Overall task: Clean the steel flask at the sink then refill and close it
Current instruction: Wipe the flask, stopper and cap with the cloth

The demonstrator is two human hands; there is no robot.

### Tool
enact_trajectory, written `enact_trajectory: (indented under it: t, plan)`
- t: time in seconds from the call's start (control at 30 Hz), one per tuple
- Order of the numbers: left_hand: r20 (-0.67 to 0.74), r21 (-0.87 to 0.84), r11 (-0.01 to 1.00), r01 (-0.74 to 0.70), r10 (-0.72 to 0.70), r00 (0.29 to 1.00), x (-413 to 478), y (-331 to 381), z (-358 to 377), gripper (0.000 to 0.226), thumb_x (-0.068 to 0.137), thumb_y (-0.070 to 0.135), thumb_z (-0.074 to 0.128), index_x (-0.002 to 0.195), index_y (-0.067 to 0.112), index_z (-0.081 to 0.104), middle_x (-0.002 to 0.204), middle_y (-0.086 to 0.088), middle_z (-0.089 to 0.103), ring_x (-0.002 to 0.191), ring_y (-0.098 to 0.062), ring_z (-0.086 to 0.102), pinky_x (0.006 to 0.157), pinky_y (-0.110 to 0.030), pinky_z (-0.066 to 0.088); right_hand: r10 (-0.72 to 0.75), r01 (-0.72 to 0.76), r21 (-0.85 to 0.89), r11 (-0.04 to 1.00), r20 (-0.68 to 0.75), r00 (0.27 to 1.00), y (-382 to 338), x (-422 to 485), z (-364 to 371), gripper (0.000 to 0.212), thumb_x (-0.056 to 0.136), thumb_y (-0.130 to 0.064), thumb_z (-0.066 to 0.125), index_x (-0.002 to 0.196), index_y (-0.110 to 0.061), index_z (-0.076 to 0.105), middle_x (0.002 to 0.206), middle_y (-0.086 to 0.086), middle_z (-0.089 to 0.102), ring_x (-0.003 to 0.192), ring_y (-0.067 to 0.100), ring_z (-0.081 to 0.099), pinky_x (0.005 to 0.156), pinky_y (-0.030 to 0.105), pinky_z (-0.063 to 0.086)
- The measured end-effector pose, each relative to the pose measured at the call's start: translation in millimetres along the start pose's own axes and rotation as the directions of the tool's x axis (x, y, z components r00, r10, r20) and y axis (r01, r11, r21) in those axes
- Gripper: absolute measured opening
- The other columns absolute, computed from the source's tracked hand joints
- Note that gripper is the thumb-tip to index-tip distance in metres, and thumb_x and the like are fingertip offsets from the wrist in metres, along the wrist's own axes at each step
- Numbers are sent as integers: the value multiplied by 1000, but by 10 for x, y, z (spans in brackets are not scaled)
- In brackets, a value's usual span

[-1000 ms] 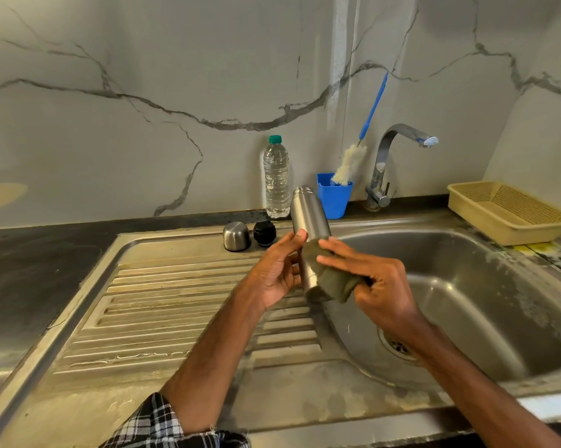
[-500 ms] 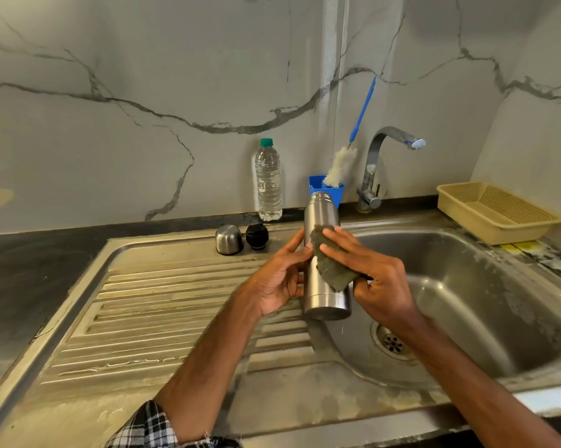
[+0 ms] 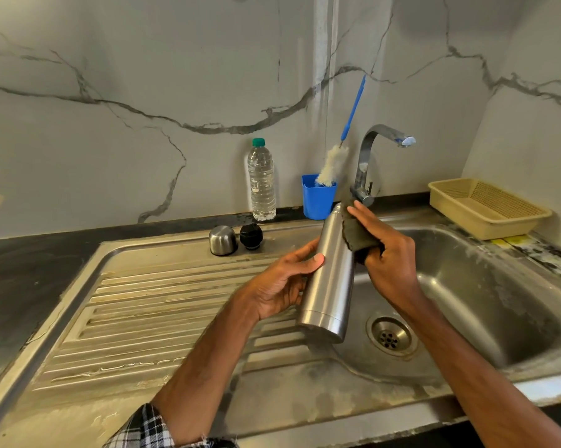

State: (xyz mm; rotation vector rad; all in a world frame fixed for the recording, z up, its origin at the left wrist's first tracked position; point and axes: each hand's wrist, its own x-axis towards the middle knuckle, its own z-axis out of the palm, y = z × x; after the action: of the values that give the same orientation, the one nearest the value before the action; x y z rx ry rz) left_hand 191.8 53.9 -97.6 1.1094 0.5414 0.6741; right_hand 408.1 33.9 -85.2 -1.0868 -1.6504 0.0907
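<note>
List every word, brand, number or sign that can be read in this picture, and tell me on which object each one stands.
No text can be read.
On the steel flask: bare metal, no marking shows.
On the water bottle: clear, no label shows.
On the blue cup and the cloth: nothing.
On the yellow patch beside the basket: too blurred to tell.

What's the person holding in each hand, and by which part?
The left hand grips the steel flask around its middle. The right hand holds a dark cloth, pressed against the flask's upper part near the neck.
</note>
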Motion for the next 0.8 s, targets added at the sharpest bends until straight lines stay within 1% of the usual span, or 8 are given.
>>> enact_trajectory:
  t: [0.1, 0.2, 0.3, 0.43, 0.5, 0.57, 0.67, 0.8]
  plan:
    - [-16, 9, 1000, -11, 11, 1000, 8, -4, 26, 70, 89, 30, 76, 152, 28, 46, 153, -19, 47, 126, -29, 53, 119, -57, 32, -119, 120, 0, 993, 63, 991, -48, -63, -11, 73, 74, 29, 54, 138, -8, 58, 150, 3, 49, 144, 11, 39, 116, 41, 38]
    - [-29, -23, 1000, 2, -3, 1000, -19, 43, 39, 66, 88, 26, 74, 150, 23, 49, 141, -16, 58, 119, -24, 61, 107, -43, 50, -214, 216, -8, 976, 116, 970, -56, -34, -28, 66, 76, 27, 58, 133, -8, 63, 146, 3, 54, 144, 16, 41, 117, 39, 38]
    - [-12, -58, 998, 23, -24, 1000, -55, 33, 86, 58, 92, 20, 65, 148, 17, 51, 130, -10, 65, 106, -18, 69, 89, -31, 59, -41, 40, -42, 998, -17, 999, 25, 51, -79, 75, 76, 25, 57, 138, -16, 59, 147, -4, 53, 139, 2, 44, 114, 31, 41]
    - [-27, -70, 996, 46, -48, 998, -29, 3, 27, 53, 94, 23, 70, 143, 8, 56, 145, -25, 53, 134, -42, 51, 115, -52, 41, 63, -65, -60, 996, -34, 997, 50, 23, -77, 82, 73, 25, 53, 144, -17, 53, 150, -1, 49, 133, -16, 38, 114, 21, 38]
    - [-70, -80, 994, 68, -74, 995, -27, 5, 37, 44, 89, 26, 75, 126, 2, 69, 133, -26, 63, 124, -38, 61, 108, -47, 50, 69, -72, -56, 996, -46, 997, 28, 6, -49, 82, 72, 26, 50, 143, -15, 54, 149, 2, 49, 132, -17, 38, 114, 21, 37]
    - [-107, -142, 988, 67, -83, 991, -26, -18, 59, 35, 88, 24, 74, 115, 1, 75, 119, -20, 72, 106, -28, 72, 94, -37, 59, 67, -68, -51, 996, -31, 997, 5, -21, -17, 81, 72, 27, 51, 143, -13, 53, 149, 3, 48, 134, -13, 38, 114, 18, 35]
    - [-148, -185, 980, 77, -105, 983, -7, -30, 99, 59, 86, 29, 78, 134, -1, 61, 128, -21, 67, 115, -31, 68, 101, -41, 55, 33, -31, -58, 998, 35, 999, 7, -43, 25, 82, 73, 26, 56, 145, -13, 51, 152, 5, 46, 139, 4, 41, 115, 24, 36]
    - [-180, -123, 984, 128, -149, 972, 1, -19, 144, 67, 82, 37, 79, 135, 2, 57, 117, -16, 72, 104, -27, 72, 89, -38, 59, 15, -8, -75, 997, 91, 996, 66, -46, 49, 82, 73, 27, 59, 145, -11, 50, 153, 6, 45, 140, 12, 43, 115, 22, 36]
